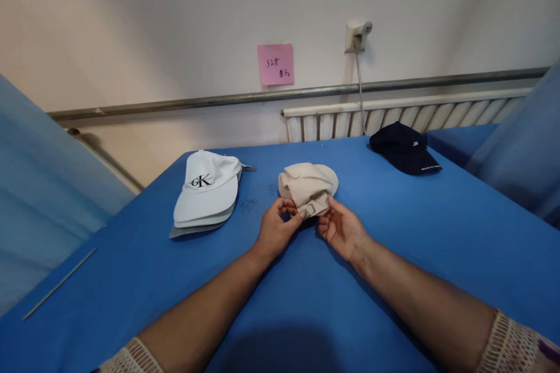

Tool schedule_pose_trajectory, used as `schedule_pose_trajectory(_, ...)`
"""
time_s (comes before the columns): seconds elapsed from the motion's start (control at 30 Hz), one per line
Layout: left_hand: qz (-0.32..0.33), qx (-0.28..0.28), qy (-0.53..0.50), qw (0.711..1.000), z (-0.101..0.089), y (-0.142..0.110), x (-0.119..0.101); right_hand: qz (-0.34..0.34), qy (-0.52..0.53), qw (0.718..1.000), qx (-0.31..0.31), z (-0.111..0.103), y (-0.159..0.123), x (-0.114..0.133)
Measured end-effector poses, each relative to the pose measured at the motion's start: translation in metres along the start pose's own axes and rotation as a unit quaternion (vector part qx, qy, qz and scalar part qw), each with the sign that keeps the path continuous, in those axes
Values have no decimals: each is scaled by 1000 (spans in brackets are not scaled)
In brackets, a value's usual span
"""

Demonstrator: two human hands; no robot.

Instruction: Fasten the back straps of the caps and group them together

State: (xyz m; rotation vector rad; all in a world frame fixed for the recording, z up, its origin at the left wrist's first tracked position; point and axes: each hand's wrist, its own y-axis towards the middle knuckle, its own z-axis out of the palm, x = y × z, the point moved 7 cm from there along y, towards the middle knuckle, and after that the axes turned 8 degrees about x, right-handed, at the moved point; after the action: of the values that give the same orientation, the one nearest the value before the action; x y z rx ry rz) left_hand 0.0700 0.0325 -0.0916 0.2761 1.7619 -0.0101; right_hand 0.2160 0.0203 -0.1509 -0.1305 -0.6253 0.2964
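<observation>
A beige cap (306, 183) lies crumpled on the blue table (394, 233), its back strap and buckle turned toward me. My left hand (276, 227) is closed, pinching the strap at the buckle from the left. My right hand (341, 227) grips the cap's rear edge from the right, thumb up against the fabric. Both forearms reach in from the bottom of the view.
A white cap (205, 192) with black lettering sits stacked on other caps at the left. A dark navy cap (405, 148) rests at the far right. Behind the table are a radiator (394, 116), a wall rail and a pink note (275, 64). Blue cloth hangs at both sides.
</observation>
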Motion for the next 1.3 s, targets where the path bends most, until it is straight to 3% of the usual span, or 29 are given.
schedule_pose_trajectory(0.2,-66,15,-146,987,4,1,8,8,25,997,76,6,1,16)
schedule_pose_trajectory(0.4,-79,7,-197,977,2,2,17,0,68,997,-27,-12,1,10)
schedule_pose_trajectory(0.57,-40,-1,-121,992,-9,6,14,-42,-45,993,-96,-18,-5,11)
schedule_pose_trajectory(0.67,-15,-7,-80,997,-13,7,10,-53,-85,991,-87,-18,-5,14)
schedule_pose_trajectory(0.9,21,52,41,998,-1,3,3,-48,-1,998,-46,-25,10,18)
schedule_pose_trajectory(1.0,57,84,149,984,6,-1,0,-77,-74,992,-67,-32,14,23)
schedule_pose_trajectory(1.1,101,142,223,959,15,-6,-4,-141,-228,949,-162,-48,12,36)
schedule_pose_trajectory(1.2,127,191,259,938,22,-11,-7,-267,-405,839,-245,-51,3,60)
schedule_pose_trajectory(1.27,128,155,282,938,16,-9,-8,-334,-501,763,-236,-42,0,70)
schedule_pose_trajectory(1.3,126,120,295,939,10,-6,-8,-351,-534,738,-217,-38,0,72)
